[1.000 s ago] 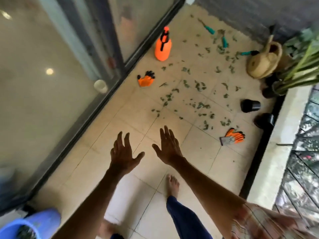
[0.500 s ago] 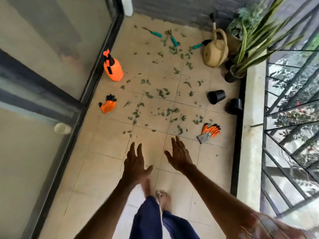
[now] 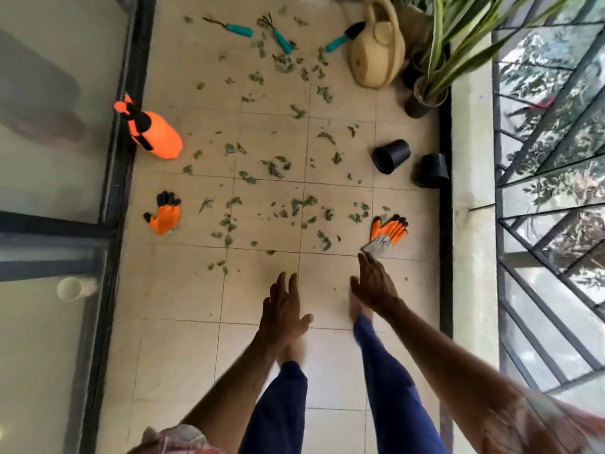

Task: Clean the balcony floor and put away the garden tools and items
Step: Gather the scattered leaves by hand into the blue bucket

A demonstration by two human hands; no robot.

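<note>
Green leaf scraps [image 3: 271,165] litter the beige tiled balcony floor [image 3: 183,290]. An orange and grey glove [image 3: 388,232] lies at the right, just beyond the fingertips of my right hand [image 3: 373,283], which is stretched out flat and empty. My left hand [image 3: 283,309] hovers open over the tiles, holding nothing. A second orange glove [image 3: 163,214] lies at the left. An orange sprayer bottle [image 3: 154,132] lies by the door track. Three teal-handled hand tools [image 3: 240,29] [image 3: 281,39] [image 3: 337,42] lie at the far end next to a tan watering can [image 3: 376,54].
Two black pots [image 3: 391,155] [image 3: 432,170] lie tipped over by the right wall. A potted plant with long leaves [image 3: 425,96] stands at the far right corner. Glass sliding doors [image 3: 55,126] run along the left, a metal railing [image 3: 550,158] along the right.
I have stepped forward along the balcony and the view has tilted down. My right hand has reached out toward the right glove. Both hands stay empty.
</note>
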